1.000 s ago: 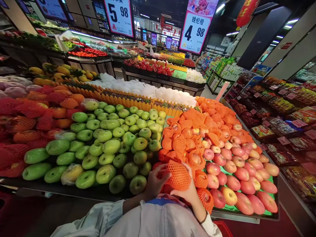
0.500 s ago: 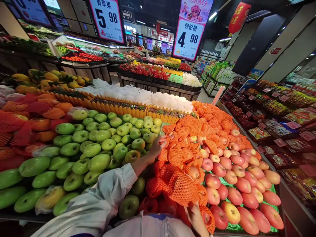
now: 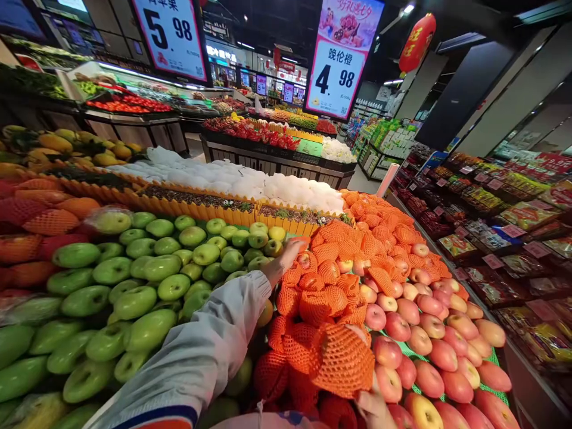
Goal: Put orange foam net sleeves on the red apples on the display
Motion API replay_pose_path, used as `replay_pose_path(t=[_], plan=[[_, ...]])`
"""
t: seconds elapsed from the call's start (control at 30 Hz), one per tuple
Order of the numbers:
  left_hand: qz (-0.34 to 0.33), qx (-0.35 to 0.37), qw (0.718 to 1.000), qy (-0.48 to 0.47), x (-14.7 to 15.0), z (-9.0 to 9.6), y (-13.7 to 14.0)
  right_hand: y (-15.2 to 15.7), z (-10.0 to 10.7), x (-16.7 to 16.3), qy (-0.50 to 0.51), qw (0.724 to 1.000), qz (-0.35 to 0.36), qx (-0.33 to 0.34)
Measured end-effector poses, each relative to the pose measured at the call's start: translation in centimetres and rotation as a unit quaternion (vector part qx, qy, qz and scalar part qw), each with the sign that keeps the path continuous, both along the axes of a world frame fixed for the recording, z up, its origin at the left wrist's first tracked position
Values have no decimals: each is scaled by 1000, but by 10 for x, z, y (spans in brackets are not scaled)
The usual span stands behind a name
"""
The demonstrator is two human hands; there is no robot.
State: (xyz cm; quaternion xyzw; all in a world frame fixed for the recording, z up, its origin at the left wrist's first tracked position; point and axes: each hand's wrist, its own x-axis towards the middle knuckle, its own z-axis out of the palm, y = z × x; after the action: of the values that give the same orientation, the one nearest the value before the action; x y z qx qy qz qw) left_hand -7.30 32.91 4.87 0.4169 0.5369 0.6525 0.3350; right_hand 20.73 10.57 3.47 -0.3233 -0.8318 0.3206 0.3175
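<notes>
My left hand (image 3: 288, 256) reaches out to the far left edge of the heap of apples in orange foam nets. Its fingers close around an orange foam net (image 3: 299, 243); the fingertips are partly hidden. Low in front of me, my right hand (image 3: 375, 406) grips a net-wrapped apple (image 3: 343, 360) from its lower right side. Most of that fruit is covered by the mesh. Between the hands lie more netted apples (image 3: 315, 305). Green apples (image 3: 158, 268) spread out left of my left arm, and bare red apples (image 3: 431, 325) lie right of my right hand.
A low orange picket border (image 3: 196, 205) runs behind the green apples, with white-wrapped fruit (image 3: 241, 179) beyond. Price screens (image 3: 339, 65) hang overhead. Shelves of packaged goods (image 3: 504, 232) line the right side. Netted oranges (image 3: 53, 217) lie at far left.
My left hand has moved forward and right, from beside the green apples onto the orange net. My right hand and its netted apple have shifted slightly right. The view has turned a little.
</notes>
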Motion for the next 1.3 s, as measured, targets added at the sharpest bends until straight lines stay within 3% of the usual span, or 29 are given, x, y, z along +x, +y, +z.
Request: replay_pose_path(t=[0.07,0.13,0.23,0.3,0.4,0.53,0.6,0.77,0.87,1.0,1.13,1.3], plan=[[29,-27,999,-22,-12,9,-8,21,30,2,48,998,-29,-36],[66,-7,998,-18,-30,20,-31,54,58,-8,77,993,-81,-34],[147,118,980,58,-63,34,-88,131,81,-45,45,994,-96,-7],[204,147,961,114,-81,38,-129,191,77,-79,34,995,-90,-21],[249,145,943,164,-101,34,-182,270,51,-131,-21,987,-153,-42],[293,102,931,194,-120,16,-236,327,14,-184,-228,955,-186,-48],[323,64,923,199,-129,4,-259,338,0,-202,-280,943,-171,-50],[366,5,901,235,-148,-19,-303,347,-20,-218,-302,942,-137,-57],[378,-13,894,238,-155,-24,-313,347,-12,-212,-321,936,-131,-55],[388,-11,891,235,-161,-30,-314,339,21,-201,-345,932,-108,30],[377,-9,898,227,-158,-36,-311,315,37,-189,-464,885,-4,43],[368,-14,904,217,-150,-33,-309,287,12,-176,-562,826,48,-11]])
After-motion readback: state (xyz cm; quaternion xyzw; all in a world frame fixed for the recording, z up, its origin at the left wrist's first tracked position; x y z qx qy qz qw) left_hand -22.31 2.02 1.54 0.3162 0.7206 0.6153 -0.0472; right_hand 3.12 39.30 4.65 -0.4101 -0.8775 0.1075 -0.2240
